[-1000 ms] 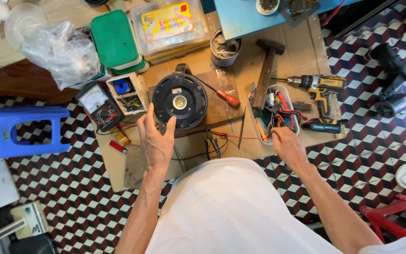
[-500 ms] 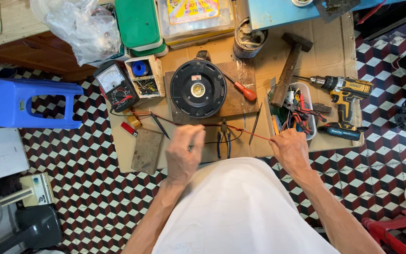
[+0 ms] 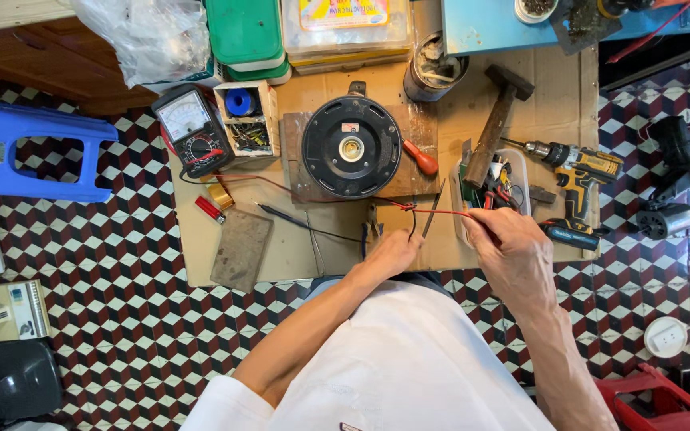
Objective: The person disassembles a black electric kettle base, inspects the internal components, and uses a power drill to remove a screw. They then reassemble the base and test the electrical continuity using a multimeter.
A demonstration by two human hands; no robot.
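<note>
a: what's the thin red wire (image 3: 441, 212) doing?

b: it runs from the round black motor (image 3: 351, 147) on its wooden block (image 3: 413, 160), across the brown cardboard sheet (image 3: 297, 247), to the right hand (image 3: 513, 254), which pinches it between thumb and fingers.

a: and the left hand (image 3: 393, 251)?

b: curled narrow, fingertips at the black wire (image 3: 313, 230) loops just below the motor; i can't tell whether it grips them.

a: changed since half a second ago?

b: the left hand has shifted right, closer to the right hand. a hammer (image 3: 495, 124) and yellow drill (image 3: 576, 172) lie to the right, a multimeter (image 3: 193, 128) to the left.
</note>
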